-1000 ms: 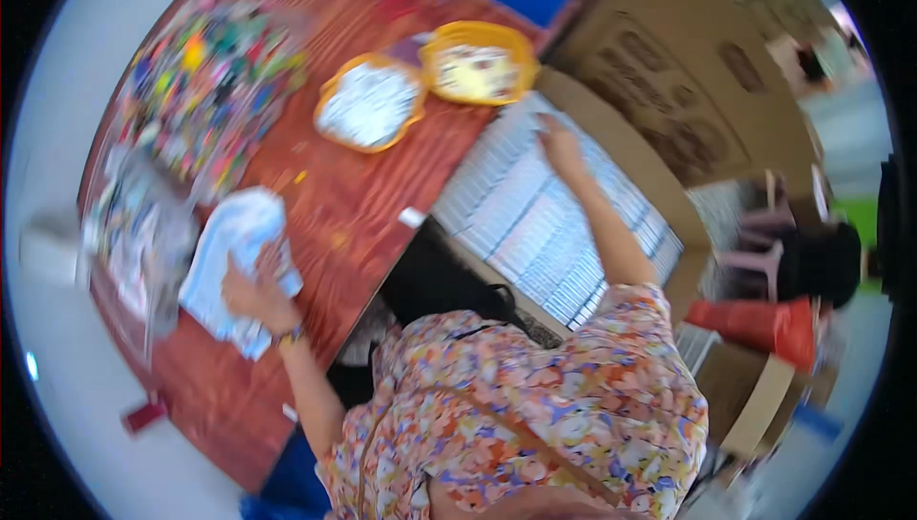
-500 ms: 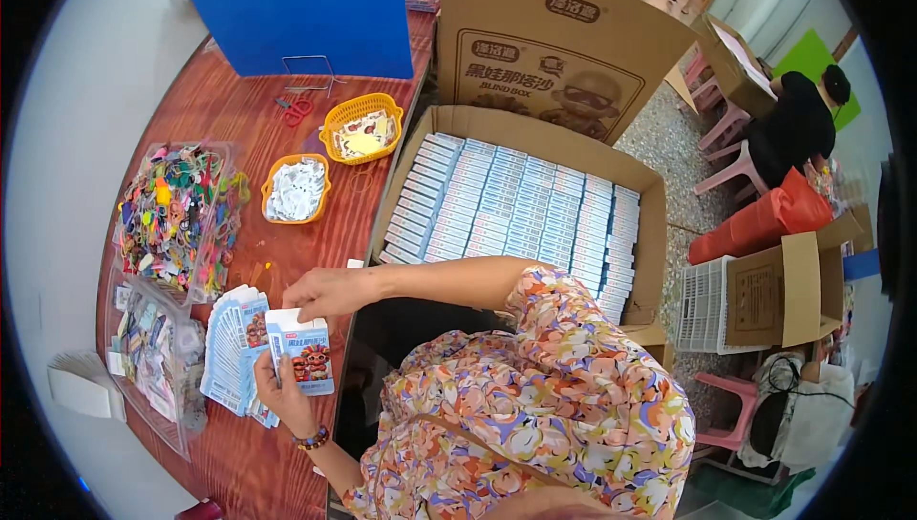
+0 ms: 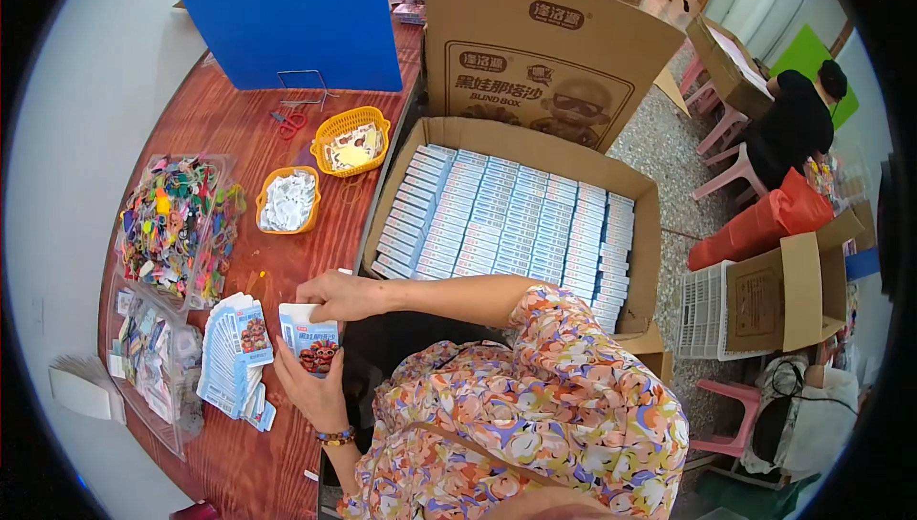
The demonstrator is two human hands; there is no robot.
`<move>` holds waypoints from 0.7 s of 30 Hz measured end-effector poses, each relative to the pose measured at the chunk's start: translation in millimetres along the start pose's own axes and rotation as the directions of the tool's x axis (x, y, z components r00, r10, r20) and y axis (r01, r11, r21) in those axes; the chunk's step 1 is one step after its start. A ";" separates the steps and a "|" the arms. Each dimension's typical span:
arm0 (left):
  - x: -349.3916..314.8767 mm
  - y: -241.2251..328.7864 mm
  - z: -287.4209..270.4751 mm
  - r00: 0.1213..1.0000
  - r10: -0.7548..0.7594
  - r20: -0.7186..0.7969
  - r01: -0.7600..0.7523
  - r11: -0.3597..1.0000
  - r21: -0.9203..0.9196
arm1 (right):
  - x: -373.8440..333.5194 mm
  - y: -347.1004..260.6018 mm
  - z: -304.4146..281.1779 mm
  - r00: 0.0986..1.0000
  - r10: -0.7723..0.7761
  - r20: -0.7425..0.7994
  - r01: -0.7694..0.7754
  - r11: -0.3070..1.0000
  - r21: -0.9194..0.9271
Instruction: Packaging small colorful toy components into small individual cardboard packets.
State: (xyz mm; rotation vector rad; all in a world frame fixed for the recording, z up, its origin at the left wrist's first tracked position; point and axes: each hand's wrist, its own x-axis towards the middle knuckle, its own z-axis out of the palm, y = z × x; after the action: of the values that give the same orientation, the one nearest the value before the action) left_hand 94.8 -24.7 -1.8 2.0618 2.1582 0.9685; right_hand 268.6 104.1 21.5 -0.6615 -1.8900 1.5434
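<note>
A small light-blue card box (image 3: 309, 339) with a white top flap is in front of me, its picture side facing up. My left hand (image 3: 310, 388) wraps around its lower end, with fingers along the left side and the thumb at the right. At the top end, my right hand (image 3: 336, 297) has its fingers closed on the flap; its fingertips are partly hidden. Just left of the box, a fanned pile of flat light-blue boxes (image 3: 224, 367) lies on the red wood-grain table (image 3: 244, 467).
Clear plastic bins of colourful trinkets (image 3: 177, 224) and small packets (image 3: 153, 358) stand at left. Yellow baskets hold white packets (image 3: 288, 200) and cards (image 3: 351, 146). Red scissors (image 3: 289, 125) lie near a blue board (image 3: 287, 19). A large carton (image 3: 645, 262) holds rows of boxes. Another person (image 3: 802, 124) sits at right.
The box has moved right, away from the pile. My left hand has shifted from its left edge to wrap its lower end. My right hand has moved slightly right with the flap.
</note>
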 end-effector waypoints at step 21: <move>8.9 6.8 19.7 0.923 -0.378 0.076 0.316 0.628 -0.711 | -5.8 54.8 29.8 0.904 -0.339 -0.260 0.338 0.940 -0.050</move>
State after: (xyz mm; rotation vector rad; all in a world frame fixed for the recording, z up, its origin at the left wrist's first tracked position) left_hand 107.8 -8.7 -11.2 1.1933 1.6761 1.5227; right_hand 251.3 90.7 -37.1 -0.4808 -1.6985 1.1672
